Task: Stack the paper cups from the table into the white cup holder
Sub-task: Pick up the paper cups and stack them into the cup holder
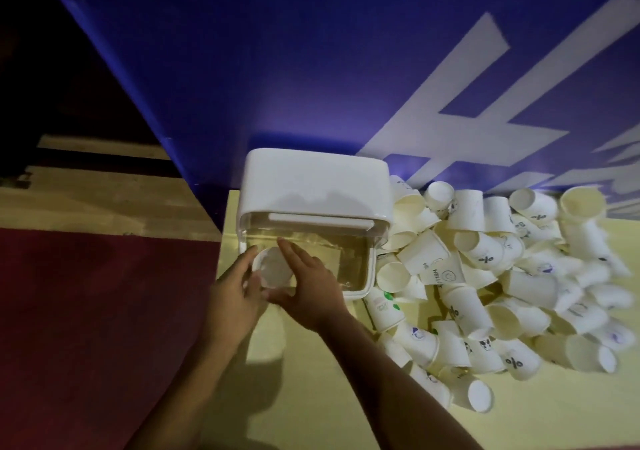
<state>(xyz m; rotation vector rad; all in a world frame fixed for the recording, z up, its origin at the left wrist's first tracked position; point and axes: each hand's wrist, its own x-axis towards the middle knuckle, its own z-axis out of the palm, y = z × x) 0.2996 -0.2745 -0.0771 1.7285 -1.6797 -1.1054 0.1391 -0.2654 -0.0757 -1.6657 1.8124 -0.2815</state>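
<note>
a big blue wall point(277, 51) with broad white lettering fills the upper part of the view from ten o'clock round to two. under it runs a pale yellow table point(346, 363), with a dark red floor point(86, 311) off at eight o'clock. a loose pile of paper cups point(502, 276) sprawls across the table from three to five o'clock, most tipped on their sides, some printed with small marks and the word hello, the nearest ones lying just beside the holder's right wall. the white cup holder point(317, 176) stands near the centre, against the wall, its white lid raised at the back and its clear open box facing up. both bare forearms reach in from six o'clock. the left hand point(232, 297) curls round the left side of a single cup point(275, 269), fingers partly bent, thumb near the rim. the right hand point(311, 287) lies flatter, fingers stretched toward twelve o'clock along the cup's right side, thumb tucked under its near edge. the cup sits mouth-up between the two hands at the front left corner of the holder; whether it rests on the bottom of the box i cannot tell.
</note>
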